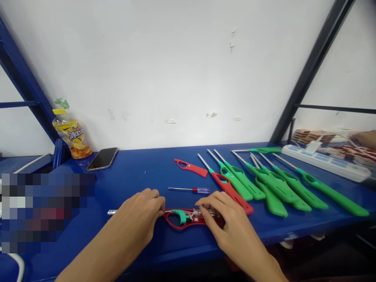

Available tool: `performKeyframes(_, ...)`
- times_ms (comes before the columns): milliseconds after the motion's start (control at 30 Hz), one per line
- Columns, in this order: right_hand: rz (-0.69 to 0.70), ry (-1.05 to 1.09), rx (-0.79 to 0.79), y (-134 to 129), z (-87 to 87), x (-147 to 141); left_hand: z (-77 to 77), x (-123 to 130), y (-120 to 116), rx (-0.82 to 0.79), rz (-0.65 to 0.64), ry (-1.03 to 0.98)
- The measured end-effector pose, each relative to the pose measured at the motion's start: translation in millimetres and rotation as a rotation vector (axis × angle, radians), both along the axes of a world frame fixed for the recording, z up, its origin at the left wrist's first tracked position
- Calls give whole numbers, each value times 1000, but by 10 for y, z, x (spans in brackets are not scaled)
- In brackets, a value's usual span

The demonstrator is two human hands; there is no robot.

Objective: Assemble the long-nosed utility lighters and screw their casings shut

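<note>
An opened red long-neck lighter (175,226) lies on the blue table at its front, its inside facing up. A teal trigger (182,216), thin white wires and part of a clear tank show in its shell. My left hand (144,207) is closed at the neck end, fingers pinched around it; the metal tube tip (111,212) sticks out to the left. My right hand (221,217) bends over the handle, thumb and fingers closed on the clear part inside. Behind the lighter lie a screwdriver (202,190) with a purple clear handle and a loose red half shell (192,168).
One closed red lighter (232,192) and several green lighters (276,184) lie to the right. A white power strip (326,162) stands beyond them. At the back left are a phone (102,159) and a drink bottle (72,135). Another person's hand (364,139) shows far right.
</note>
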State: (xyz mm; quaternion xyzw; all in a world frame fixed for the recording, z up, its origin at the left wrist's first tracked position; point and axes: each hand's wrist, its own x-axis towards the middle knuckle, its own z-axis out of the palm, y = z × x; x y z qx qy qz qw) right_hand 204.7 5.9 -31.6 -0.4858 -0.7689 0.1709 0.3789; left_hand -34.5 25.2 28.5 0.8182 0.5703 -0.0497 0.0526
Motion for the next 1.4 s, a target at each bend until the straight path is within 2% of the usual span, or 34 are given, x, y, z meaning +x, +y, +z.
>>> performKeyframes(933, 6, 2, -4, -1, -3, 6, 33, 12, -4, -10, 0, -5)
performKeyframes(1400, 6, 14, -3, 7, -26, 10, -3, -10, 1, -10, -4, -4)
